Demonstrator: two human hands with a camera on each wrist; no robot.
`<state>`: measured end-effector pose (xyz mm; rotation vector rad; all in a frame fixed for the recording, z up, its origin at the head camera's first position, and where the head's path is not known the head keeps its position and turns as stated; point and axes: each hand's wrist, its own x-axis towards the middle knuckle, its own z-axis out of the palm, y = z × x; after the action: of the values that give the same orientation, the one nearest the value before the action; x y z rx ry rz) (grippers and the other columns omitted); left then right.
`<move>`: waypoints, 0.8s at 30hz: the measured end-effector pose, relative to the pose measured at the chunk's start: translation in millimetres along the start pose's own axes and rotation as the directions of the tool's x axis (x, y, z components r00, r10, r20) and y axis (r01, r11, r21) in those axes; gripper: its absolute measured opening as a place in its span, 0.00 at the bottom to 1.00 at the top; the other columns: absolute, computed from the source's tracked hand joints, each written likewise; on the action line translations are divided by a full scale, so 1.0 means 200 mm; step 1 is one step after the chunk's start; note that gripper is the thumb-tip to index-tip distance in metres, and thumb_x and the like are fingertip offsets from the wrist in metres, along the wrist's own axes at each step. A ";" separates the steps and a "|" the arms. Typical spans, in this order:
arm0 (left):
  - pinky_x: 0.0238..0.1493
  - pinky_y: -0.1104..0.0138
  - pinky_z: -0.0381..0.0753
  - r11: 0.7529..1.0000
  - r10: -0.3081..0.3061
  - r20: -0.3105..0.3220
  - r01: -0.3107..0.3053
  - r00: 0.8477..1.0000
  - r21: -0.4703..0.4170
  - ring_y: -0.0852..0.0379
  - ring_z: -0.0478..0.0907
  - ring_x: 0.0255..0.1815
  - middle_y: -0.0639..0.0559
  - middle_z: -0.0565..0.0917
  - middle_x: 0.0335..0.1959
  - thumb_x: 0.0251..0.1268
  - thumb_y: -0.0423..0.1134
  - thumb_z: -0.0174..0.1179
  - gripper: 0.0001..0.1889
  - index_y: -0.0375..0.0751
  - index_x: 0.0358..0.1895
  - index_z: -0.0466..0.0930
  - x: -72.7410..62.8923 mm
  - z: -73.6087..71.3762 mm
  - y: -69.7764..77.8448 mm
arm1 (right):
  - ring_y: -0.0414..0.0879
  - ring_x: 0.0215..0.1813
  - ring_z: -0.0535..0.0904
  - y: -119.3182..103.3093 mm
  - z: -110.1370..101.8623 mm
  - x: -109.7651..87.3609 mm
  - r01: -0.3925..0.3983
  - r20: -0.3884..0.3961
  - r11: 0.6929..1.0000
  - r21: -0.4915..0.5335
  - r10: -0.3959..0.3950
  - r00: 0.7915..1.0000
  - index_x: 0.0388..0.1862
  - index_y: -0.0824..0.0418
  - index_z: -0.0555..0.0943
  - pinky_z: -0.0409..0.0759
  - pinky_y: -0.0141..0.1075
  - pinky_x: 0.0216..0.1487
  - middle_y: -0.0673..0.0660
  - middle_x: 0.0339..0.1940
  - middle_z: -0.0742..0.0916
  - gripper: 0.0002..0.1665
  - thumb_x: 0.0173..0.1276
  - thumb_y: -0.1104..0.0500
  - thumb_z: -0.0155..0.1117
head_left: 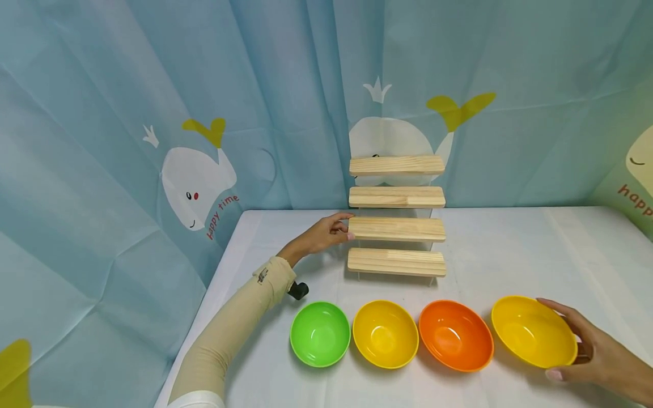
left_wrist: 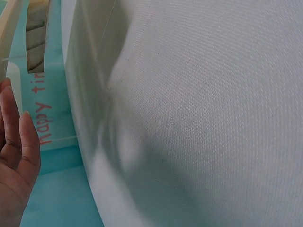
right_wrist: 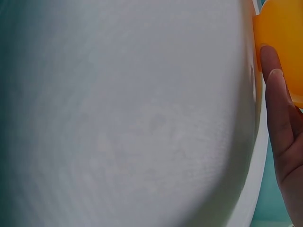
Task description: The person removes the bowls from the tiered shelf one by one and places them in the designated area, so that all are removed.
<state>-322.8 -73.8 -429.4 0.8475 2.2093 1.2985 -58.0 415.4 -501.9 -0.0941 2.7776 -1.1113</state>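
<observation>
A small wooden step rack (head_left: 397,229) with several slatted shelves stands at the back of the table. My left hand (head_left: 326,233) pinches the left end of one of its lower shelves, index finger along the back and thumb at the front. In the left wrist view the fingers (left_wrist: 31,144) show at the left edge, beside part of the rack. At the right end of a row of bowls, my right hand (head_left: 594,345) holds a yellow bowl (head_left: 533,331) by its right side, fingers spread round its outer wall. The right wrist view shows fingertips against that bowl.
Left of the held bowl stand an orange bowl (head_left: 456,336), another yellow bowl (head_left: 385,334) and a green bowl (head_left: 320,334), in front of the rack. A small black object (head_left: 299,290) shows by the left wrist. Blue printed curtains (head_left: 285,102) hang behind the white table (head_left: 535,249).
</observation>
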 end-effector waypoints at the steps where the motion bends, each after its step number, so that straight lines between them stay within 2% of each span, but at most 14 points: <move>1: 0.52 0.64 0.78 1.000 -0.001 -0.001 0.001 1.000 0.001 0.38 0.78 0.54 0.39 0.81 0.53 0.76 0.40 0.57 0.34 0.38 0.79 0.54 0.00 0.00 0.00 | 0.16 0.43 0.63 -0.01 0.00 0.00 0.002 0.002 1.000 -0.001 -0.002 1.000 0.80 0.28 0.40 0.81 0.29 0.34 0.23 0.57 0.58 0.70 0.56 0.59 0.79; 3: 0.50 0.65 0.78 1.000 0.000 -0.004 0.000 1.000 0.002 0.38 0.78 0.54 0.39 0.81 0.53 0.76 0.40 0.57 0.34 0.38 0.79 0.54 0.00 0.00 0.00 | 0.15 0.43 0.63 -0.01 -0.01 0.00 0.015 0.007 1.000 0.001 -0.015 1.000 0.81 0.29 0.40 0.81 0.29 0.34 0.21 0.58 0.57 0.70 0.57 0.60 0.79; 7: 0.51 0.66 0.78 1.000 -0.001 -0.011 0.001 1.000 0.006 0.46 0.79 0.51 0.40 0.81 0.53 0.76 0.40 0.57 0.34 0.38 0.79 0.55 0.01 0.01 0.00 | 0.15 0.45 0.63 -0.02 -0.02 0.00 0.035 0.013 0.999 0.002 -0.035 0.999 0.82 0.32 0.41 0.81 0.29 0.34 0.17 0.56 0.55 0.69 0.57 0.61 0.78; 8: 0.52 0.65 0.78 1.000 -0.001 -0.011 0.001 1.000 0.006 0.48 0.79 0.51 0.40 0.81 0.53 0.76 0.40 0.57 0.34 0.38 0.79 0.55 0.01 0.01 0.00 | 0.15 0.45 0.64 -0.01 -0.02 0.00 0.039 0.018 0.999 0.003 -0.039 0.999 0.82 0.34 0.40 0.81 0.29 0.34 0.21 0.61 0.58 0.69 0.57 0.62 0.77; 9: 0.52 0.65 0.78 1.000 -0.002 -0.011 0.002 1.000 0.007 0.49 0.79 0.51 0.40 0.81 0.53 0.76 0.40 0.57 0.34 0.38 0.79 0.55 0.01 0.01 0.00 | 0.15 0.44 0.63 -0.01 -0.02 0.00 0.038 0.024 0.999 0.001 -0.038 0.999 0.83 0.35 0.39 0.81 0.29 0.34 0.29 0.66 0.62 0.70 0.58 0.61 0.77; 11: 0.53 0.64 0.79 1.000 -0.003 -0.012 0.003 1.000 0.007 0.51 0.79 0.51 0.40 0.81 0.53 0.76 0.40 0.57 0.34 0.38 0.79 0.55 0.01 0.01 0.00 | 0.16 0.43 0.64 -0.01 -0.02 0.00 0.013 0.032 1.000 -0.012 -0.013 0.999 0.80 0.29 0.37 0.80 0.28 0.35 0.49 0.69 0.66 0.70 0.58 0.60 0.77; 12: 0.53 0.64 0.79 1.000 -0.002 -0.012 0.002 1.000 0.007 0.51 0.79 0.51 0.40 0.81 0.53 0.76 0.40 0.58 0.34 0.39 0.79 0.55 0.01 0.01 0.00 | 0.17 0.43 0.65 -0.01 -0.03 0.00 0.007 0.039 1.000 -0.010 -0.006 0.999 0.79 0.25 0.37 0.81 0.28 0.35 0.56 0.67 0.67 0.69 0.59 0.60 0.77; 14: 0.53 0.64 0.79 1.000 -0.001 -0.013 0.001 1.000 0.007 0.51 0.79 0.52 0.40 0.81 0.53 0.76 0.40 0.58 0.34 0.39 0.79 0.56 0.01 0.01 0.01 | 0.20 0.41 0.68 -0.01 -0.03 0.00 -0.003 0.049 1.000 -0.003 0.003 0.999 0.73 0.19 0.36 0.81 0.28 0.36 0.58 0.64 0.69 0.68 0.60 0.60 0.76; 16: 0.53 0.64 0.79 1.000 -0.001 -0.014 0.001 1.000 0.008 0.50 0.79 0.52 0.40 0.81 0.53 0.76 0.40 0.58 0.34 0.39 0.79 0.56 0.01 0.01 0.01 | 0.24 0.40 0.71 -0.01 -0.03 0.00 -0.005 0.043 1.000 0.015 0.004 0.999 0.68 0.14 0.38 0.81 0.28 0.36 0.39 0.58 0.69 0.65 0.60 0.60 0.75; 18: 0.53 0.64 0.79 1.000 -0.001 -0.013 0.001 1.000 0.009 0.50 0.80 0.52 0.40 0.81 0.53 0.76 0.40 0.58 0.34 0.38 0.79 0.55 0.01 0.01 0.01 | 0.26 0.40 0.72 0.00 -0.03 -0.01 0.010 0.044 0.999 0.043 -0.012 0.999 0.67 0.15 0.40 0.81 0.29 0.37 0.24 0.53 0.63 0.64 0.61 0.62 0.74; 21: 0.53 0.65 0.79 1.000 -0.001 -0.014 0.001 1.000 0.010 0.48 0.80 0.52 0.40 0.82 0.53 0.76 0.40 0.58 0.34 0.38 0.79 0.56 0.02 0.01 0.01 | 0.25 0.40 0.71 0.00 -0.03 0.00 0.015 0.041 0.999 0.050 -0.017 0.999 0.67 0.15 0.41 0.81 0.29 0.36 0.15 0.50 0.58 0.63 0.61 0.62 0.74; 24: 0.51 0.65 0.78 1.000 -0.002 -0.018 0.002 1.000 0.008 0.42 0.79 0.53 0.40 0.81 0.52 0.75 0.40 0.58 0.34 0.38 0.79 0.56 0.02 0.01 0.01 | 0.23 0.41 0.71 0.00 -0.03 0.00 0.022 0.036 0.999 0.037 -0.023 0.999 0.69 0.16 0.41 0.81 0.29 0.35 0.14 0.50 0.57 0.63 0.61 0.61 0.75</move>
<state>-323.4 -70.0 -429.1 0.8394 2.2295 1.3020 -58.6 419.1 -497.4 -0.1410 2.7295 -1.1532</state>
